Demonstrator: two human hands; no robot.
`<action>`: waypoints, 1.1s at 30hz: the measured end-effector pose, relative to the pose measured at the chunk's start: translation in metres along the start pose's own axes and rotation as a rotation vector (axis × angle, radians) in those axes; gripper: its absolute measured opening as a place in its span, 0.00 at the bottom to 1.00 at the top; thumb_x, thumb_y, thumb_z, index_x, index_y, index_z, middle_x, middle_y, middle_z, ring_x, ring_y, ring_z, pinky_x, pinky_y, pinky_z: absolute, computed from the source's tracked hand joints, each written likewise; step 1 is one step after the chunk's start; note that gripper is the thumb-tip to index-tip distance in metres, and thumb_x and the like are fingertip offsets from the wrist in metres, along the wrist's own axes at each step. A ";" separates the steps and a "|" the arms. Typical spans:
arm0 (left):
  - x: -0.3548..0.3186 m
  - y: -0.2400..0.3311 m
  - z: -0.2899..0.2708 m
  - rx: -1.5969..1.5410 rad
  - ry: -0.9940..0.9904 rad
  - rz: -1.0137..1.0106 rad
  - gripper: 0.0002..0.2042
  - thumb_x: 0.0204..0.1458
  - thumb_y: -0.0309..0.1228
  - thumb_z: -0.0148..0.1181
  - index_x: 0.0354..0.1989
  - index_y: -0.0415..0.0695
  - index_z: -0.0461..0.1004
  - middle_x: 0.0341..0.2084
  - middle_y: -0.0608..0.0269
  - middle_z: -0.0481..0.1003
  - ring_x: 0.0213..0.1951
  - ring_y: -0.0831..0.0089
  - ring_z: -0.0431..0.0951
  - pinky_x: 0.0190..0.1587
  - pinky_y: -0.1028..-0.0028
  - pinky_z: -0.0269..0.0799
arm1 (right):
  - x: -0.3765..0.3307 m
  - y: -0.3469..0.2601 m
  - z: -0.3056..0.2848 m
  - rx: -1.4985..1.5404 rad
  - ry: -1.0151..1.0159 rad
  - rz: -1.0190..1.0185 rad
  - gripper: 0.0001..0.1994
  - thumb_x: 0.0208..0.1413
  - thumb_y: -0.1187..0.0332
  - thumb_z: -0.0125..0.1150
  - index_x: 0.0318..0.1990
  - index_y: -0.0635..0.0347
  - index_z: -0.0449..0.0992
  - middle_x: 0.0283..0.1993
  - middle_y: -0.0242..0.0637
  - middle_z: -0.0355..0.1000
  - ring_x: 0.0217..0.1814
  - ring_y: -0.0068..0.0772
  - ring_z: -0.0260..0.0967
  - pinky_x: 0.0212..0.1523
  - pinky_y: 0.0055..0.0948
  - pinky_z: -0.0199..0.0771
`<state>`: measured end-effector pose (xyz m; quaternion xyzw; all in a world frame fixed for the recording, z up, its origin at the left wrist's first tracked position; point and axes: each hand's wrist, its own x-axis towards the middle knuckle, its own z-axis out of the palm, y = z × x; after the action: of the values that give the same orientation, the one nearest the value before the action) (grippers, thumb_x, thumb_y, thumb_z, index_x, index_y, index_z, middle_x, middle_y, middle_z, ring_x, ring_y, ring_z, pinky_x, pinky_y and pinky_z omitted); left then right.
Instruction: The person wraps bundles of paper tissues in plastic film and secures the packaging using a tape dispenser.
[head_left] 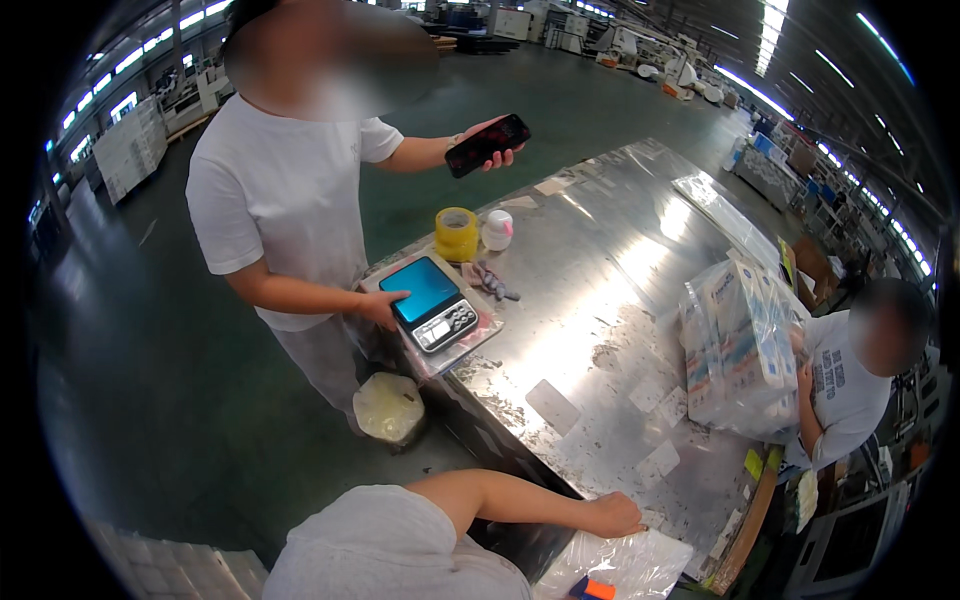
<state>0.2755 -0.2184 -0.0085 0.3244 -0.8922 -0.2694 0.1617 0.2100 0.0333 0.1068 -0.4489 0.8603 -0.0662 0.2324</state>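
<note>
My left arm reaches from the lower edge toward the right. My left hand rests on the metal table, its fingers curled under into a fist, and what it may hold is hidden. Right below it lies a clear plastic-wrapped package, touching or nearly touching the hand. On that plastic sits a small orange and dark blue object, cut off by the frame's edge. My right hand is out of view.
Across the table a person holds a phone and touches a digital scale. Yellow tape rolls and a white bottle stand beyond. At right another person handles a large plastic-wrapped pack. A bin stands on the floor.
</note>
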 end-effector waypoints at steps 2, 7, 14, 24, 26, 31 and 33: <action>0.000 -0.001 0.002 -0.007 0.011 0.005 0.24 0.53 0.44 0.43 0.18 0.35 0.73 0.16 0.48 0.72 0.25 0.50 0.74 0.30 0.58 0.70 | 0.000 0.000 0.001 -0.004 0.011 -0.002 0.39 0.41 0.37 0.54 0.58 0.51 0.60 0.38 0.55 0.64 0.39 0.61 0.65 0.38 0.50 0.65; 0.001 -0.002 0.001 -0.023 0.006 -0.005 0.24 0.53 0.44 0.43 0.18 0.36 0.73 0.17 0.48 0.73 0.25 0.50 0.75 0.30 0.58 0.70 | 0.000 0.001 0.005 -0.001 0.043 0.008 0.38 0.39 0.37 0.55 0.53 0.56 0.63 0.35 0.54 0.66 0.37 0.60 0.66 0.38 0.49 0.65; -0.005 0.000 -0.001 -0.010 0.013 0.002 0.24 0.54 0.44 0.42 0.18 0.36 0.73 0.16 0.48 0.72 0.24 0.51 0.74 0.29 0.58 0.70 | 0.000 0.001 0.004 -0.033 -0.022 0.056 0.40 0.40 0.36 0.54 0.55 0.56 0.61 0.37 0.54 0.66 0.40 0.59 0.66 0.40 0.48 0.65; -0.001 -0.004 0.000 -0.044 -0.050 0.128 0.26 0.56 0.49 0.36 0.25 0.38 0.74 0.23 0.46 0.73 0.30 0.51 0.74 0.31 0.57 0.70 | 0.008 -0.020 0.011 0.096 0.116 -0.173 0.33 0.43 0.43 0.57 0.54 0.53 0.66 0.31 0.52 0.65 0.31 0.57 0.67 0.34 0.46 0.68; -0.004 -0.008 0.001 0.068 -0.145 0.013 0.28 0.57 0.50 0.33 0.26 0.40 0.74 0.21 0.45 0.73 0.28 0.51 0.75 0.31 0.58 0.70 | 0.004 -0.025 0.012 0.006 0.141 -0.210 0.29 0.44 0.48 0.58 0.53 0.52 0.68 0.30 0.51 0.65 0.28 0.54 0.68 0.29 0.45 0.69; -0.001 -0.002 -0.020 0.121 -0.151 -0.037 0.25 0.57 0.46 0.37 0.24 0.39 0.74 0.21 0.49 0.74 0.28 0.53 0.75 0.31 0.58 0.71 | 0.002 -0.014 0.015 0.070 0.259 -0.218 0.29 0.43 0.52 0.60 0.54 0.51 0.67 0.30 0.50 0.65 0.25 0.52 0.68 0.25 0.44 0.69; 0.003 0.005 -0.020 0.125 -0.155 -0.036 0.23 0.57 0.44 0.38 0.27 0.40 0.74 0.22 0.50 0.74 0.29 0.54 0.76 0.31 0.59 0.71 | 0.000 -0.012 0.013 0.079 0.287 -0.187 0.29 0.43 0.53 0.60 0.55 0.50 0.66 0.30 0.50 0.65 0.25 0.52 0.68 0.26 0.44 0.69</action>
<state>0.2803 -0.2253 0.0109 0.3281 -0.9111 -0.2403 0.0665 0.2246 0.0276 0.0986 -0.5036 0.8358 -0.1846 0.1174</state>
